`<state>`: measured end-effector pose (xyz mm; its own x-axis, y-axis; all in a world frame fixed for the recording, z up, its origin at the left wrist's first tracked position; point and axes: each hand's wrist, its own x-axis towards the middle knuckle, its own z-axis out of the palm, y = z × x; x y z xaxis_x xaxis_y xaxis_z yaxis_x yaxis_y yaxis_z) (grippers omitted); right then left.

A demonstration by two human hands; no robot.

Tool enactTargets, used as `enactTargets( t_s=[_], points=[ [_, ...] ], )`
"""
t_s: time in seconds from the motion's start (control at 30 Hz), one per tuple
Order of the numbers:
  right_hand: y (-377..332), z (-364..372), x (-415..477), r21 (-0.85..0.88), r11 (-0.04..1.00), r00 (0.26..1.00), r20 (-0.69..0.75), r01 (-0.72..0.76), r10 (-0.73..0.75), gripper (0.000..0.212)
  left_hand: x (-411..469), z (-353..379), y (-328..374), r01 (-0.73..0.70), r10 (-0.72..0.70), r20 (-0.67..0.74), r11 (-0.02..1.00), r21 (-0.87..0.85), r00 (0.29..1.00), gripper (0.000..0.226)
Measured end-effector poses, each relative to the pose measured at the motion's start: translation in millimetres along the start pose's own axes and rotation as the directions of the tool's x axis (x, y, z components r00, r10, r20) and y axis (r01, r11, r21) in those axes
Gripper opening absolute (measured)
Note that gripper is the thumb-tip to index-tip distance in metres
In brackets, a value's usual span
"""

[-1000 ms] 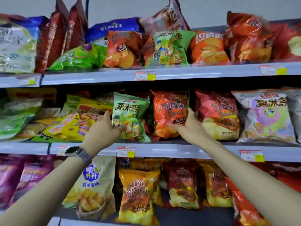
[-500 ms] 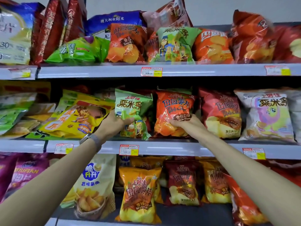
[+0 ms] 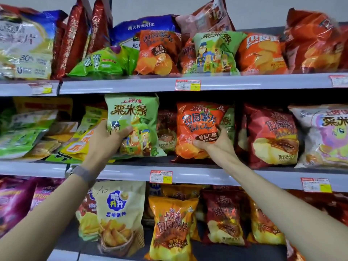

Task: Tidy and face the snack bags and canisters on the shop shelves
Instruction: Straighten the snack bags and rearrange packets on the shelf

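On the middle shelf [image 3: 207, 176] a light green snack bag [image 3: 135, 117] stands upright, label facing out. My left hand [image 3: 107, 140] grips its lower left side, thumb across the front. Right of it stands an orange chip bag [image 3: 197, 125], also upright. My right hand [image 3: 216, 142] holds its lower right corner, fingers on the front and thumb behind the edge. A dark red bag [image 3: 166, 129] sits further back between the two.
Yellow bags [image 3: 81, 140] and green bags [image 3: 22, 134] lie slumped flat at the left of the middle shelf. A red chip bag [image 3: 271, 134] and a white bag [image 3: 323, 136] stand at the right. The top and bottom shelves are packed with more bags.
Both hands have closed onto the bags they were reaching for. The green bag now stands more upright and the orange bag has been pulled forward. The view has moved closer.
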<state>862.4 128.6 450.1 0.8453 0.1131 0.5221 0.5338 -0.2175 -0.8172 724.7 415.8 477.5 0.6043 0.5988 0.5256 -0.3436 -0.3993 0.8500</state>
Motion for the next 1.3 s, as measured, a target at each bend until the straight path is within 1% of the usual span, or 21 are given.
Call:
enactTargets(
  t_s=[0.1,0.17,0.23,0.3,0.37,0.4,0.47,0.53,0.63,0.7,0.77,0.8,0.83,0.9,0.97,1.0,1.07,1.1,1.13,1.2,1.3],
  points=[
    [-11,32,0,0.000,1.000,0.998,0.059,0.016,-0.016,0.111,-12,-14,-5,0.006,-0.007,-0.008,0.999,-0.034,1.000,0.030],
    [-17,55,2,-0.004,1.000,0.996,0.092,0.015,-0.014,0.113,-19,-23,-10,-0.013,0.013,-0.027,1.000,-0.010,1.000,0.027],
    [-21,77,4,-0.014,1.000,0.994,0.107,0.008,-0.007,0.117,-23,-34,-13,-0.029,0.029,-0.032,0.999,0.023,0.999,0.034],
    [-23,93,5,-0.038,0.999,0.992,0.122,-0.017,0.021,0.119,-28,-42,-11,-0.038,0.039,-0.034,0.999,0.020,0.999,0.048],
    [-25,102,5,-0.069,0.997,0.990,0.137,-0.025,0.035,0.120,-32,-47,-8,-0.047,0.047,-0.038,0.999,0.008,0.998,0.054],
    [-25,104,5,-0.088,0.996,0.989,0.146,-0.019,0.031,0.122,-35,-47,-6,-0.048,0.048,-0.038,0.999,0.005,0.998,0.052],
    [-25,103,3,-0.132,0.991,0.985,0.171,0.000,0.022,0.126,-41,-40,-1,-0.061,0.061,-0.029,0.998,0.019,0.998,0.042],
    [-24,94,0,-0.164,0.986,0.979,0.202,0.009,0.024,0.124,-49,-28,3,-0.079,0.079,-0.008,0.997,0.011,0.997,0.035],
    [-20,66,-3,-0.138,0.990,0.974,0.226,0.037,-0.004,0.110,-64,-1,11,-0.092,0.092,0.068,0.996,0.000,0.993,0.037],
    [-13,42,-1,-0.079,0.997,0.981,0.195,0.028,-0.012,0.089,-71,19,16,-0.126,0.121,0.130,0.992,0.030,0.984,0.041],
    [-6,16,0,0.027,0.999,0.989,0.146,-0.030,0.025,0.063,-76,41,23,-0.164,0.150,0.194,0.985,0.059,0.970,0.039],
    [-1,3,1,0.070,0.996,0.993,0.113,-0.052,0.044,0.054,-78,54,27,-0.182,0.165,0.215,0.981,0.063,0.963,0.037],
    [3,-10,2,0.107,0.992,0.995,0.084,-0.065,0.056,0.052,-81,68,31,-0.204,0.184,0.226,0.977,0.068,0.957,0.037],
    [13,-35,3,0.163,0.984,0.996,0.059,-0.068,0.059,0.057,-84,95,40,-0.245,0.219,0.232,0.966,0.086,0.948,0.039],
    [10,-58,-7,0.165,0.985,0.998,0.042,-0.049,0.043,0.059,-85,123,47,-0.285,0.255,0.231,0.952,0.107,0.939,0.041],
    [10,-68,-10,0.147,0.988,0.999,0.037,-0.039,0.034,0.055,-84,136,50,-0.297,0.264,0.233,0.947,0.121,0.936,0.042],
    [14,-86,-17,0.078,0.997,0.999,0.042,-0.010,0.007,0.039,-83,161,53,-0.297,0.257,0.241,0.944,0.146,0.936,0.047],
    [13,-92,-20,0.037,0.999,0.999,0.047,0.007,-0.009,0.035,-83,173,54,-0.291,0.249,0.242,0.944,0.154,0.938,0.051],
    [15,-97,-22,-0.008,1.000,0.999,0.043,0.019,-0.018,0.039,-83,184,55,-0.284,0.240,0.241,0.944,0.166,0.940,0.054],
    [17,-105,-26,-0.060,0.997,0.998,0.041,0.042,-0.040,0.053,-84,202,54,-0.274,0.228,0.223,0.940,0.205,0.948,0.059],
    [20,-111,-35,-0.111,0.992,0.993,0.103,0.064,-0.053,0.068,-83,219,50,-0.257,0.224,0.158,0.937,0.235,0.962,0.063]
  ],
)
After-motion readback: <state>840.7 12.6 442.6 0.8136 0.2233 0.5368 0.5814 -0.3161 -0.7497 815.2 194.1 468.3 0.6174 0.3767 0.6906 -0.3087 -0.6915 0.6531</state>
